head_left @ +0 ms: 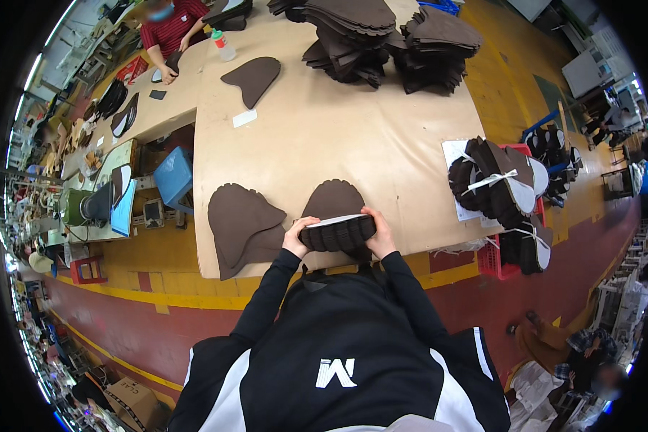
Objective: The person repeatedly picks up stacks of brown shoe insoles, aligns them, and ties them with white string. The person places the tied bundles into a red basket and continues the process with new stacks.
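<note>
Between my two hands is a thick stack of dark brown cut pieces (338, 236) with scalloped edges and a whitish top layer. My left hand (297, 237) grips its left end, and my right hand (380, 235) grips its right end. The stack is held up at the table's near edge. Beneath and behind it lies a flat dark brown cut piece (333, 198), partly covered by the stack. To the left, other brown cut pieces (241, 223) overlap each other on the tan table (324, 144).
Tall piles of brown pieces (353, 36) stand at the far side. A single brown piece (255, 78) and a white card (244, 118) lie farther back. Tied bundles (493, 176) rest at the right edge above a red crate (498, 259). A co-worker (173, 32) sits far left.
</note>
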Available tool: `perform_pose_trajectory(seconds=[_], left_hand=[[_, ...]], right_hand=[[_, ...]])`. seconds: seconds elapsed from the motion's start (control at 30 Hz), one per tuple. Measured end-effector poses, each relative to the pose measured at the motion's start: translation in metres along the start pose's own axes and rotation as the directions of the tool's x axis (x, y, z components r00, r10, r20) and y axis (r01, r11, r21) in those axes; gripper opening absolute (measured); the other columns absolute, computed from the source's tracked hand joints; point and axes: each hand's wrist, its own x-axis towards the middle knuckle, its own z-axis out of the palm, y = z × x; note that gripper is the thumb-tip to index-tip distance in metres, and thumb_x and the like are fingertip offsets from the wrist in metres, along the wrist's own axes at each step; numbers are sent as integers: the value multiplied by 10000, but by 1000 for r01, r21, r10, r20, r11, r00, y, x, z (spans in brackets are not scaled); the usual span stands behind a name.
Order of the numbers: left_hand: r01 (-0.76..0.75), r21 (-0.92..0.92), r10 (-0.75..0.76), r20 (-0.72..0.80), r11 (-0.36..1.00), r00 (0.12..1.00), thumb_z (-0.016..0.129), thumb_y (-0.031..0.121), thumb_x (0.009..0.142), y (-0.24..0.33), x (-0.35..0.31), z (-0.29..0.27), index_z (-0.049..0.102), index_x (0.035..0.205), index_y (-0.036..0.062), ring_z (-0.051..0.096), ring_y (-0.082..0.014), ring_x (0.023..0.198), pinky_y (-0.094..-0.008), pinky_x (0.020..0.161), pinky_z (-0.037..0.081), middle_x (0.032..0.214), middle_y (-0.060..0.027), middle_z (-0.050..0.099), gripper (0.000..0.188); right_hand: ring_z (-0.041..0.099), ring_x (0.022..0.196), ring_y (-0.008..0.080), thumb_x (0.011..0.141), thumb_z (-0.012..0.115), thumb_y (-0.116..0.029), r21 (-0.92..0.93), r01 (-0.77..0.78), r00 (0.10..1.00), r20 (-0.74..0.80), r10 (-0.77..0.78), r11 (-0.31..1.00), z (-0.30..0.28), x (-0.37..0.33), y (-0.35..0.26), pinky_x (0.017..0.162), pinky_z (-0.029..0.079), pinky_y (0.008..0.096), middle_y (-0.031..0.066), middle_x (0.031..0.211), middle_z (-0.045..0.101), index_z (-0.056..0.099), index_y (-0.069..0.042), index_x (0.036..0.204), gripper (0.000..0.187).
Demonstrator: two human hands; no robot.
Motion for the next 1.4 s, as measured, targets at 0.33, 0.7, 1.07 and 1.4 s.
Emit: perform_pose_trajectory(seconds=[0.33,0.7,1.07,1.4], left_hand=[[69,-64,-69,12,996,998,806,44,552,-9,0,2,614,1022,63,579,-218,1051,-316,940,445,1088,-74,620,508],[152,-221,-124,133,963,983,721,-40,685,-38,-5,3,509,1181,53,548,-145,1060,-276,947,433,1154,-61,550,547],[175,-156,-99,405,972,909,658,-22,764,-16,10,-28,337,1398,90,492,-168,1147,-281,1000,387,1295,-94,476,719],[328,-287,-284,184,900,941,651,13,810,-72,39,-2,347,1367,-16,440,-214,1228,-323,1044,321,1316,-134,485,635]], right_hand=[[411,1208,342,589,670,55,-32,50,996,-67,-52,998,-6,-7,-11,1005,357,406,166,1268,416,453,-83,1124,593],[363,1259,352,570,690,-9,-175,80,997,37,-74,981,-18,-2,2,1056,312,432,129,1308,419,539,-95,1079,538],[404,1198,365,529,776,-134,-319,320,939,-18,-343,892,-22,-10,-46,980,372,457,122,1153,522,674,-44,801,304],[544,919,245,535,835,-125,-111,-70,948,-317,31,991,-94,-53,-115,788,448,341,114,1053,512,652,38,798,359]])
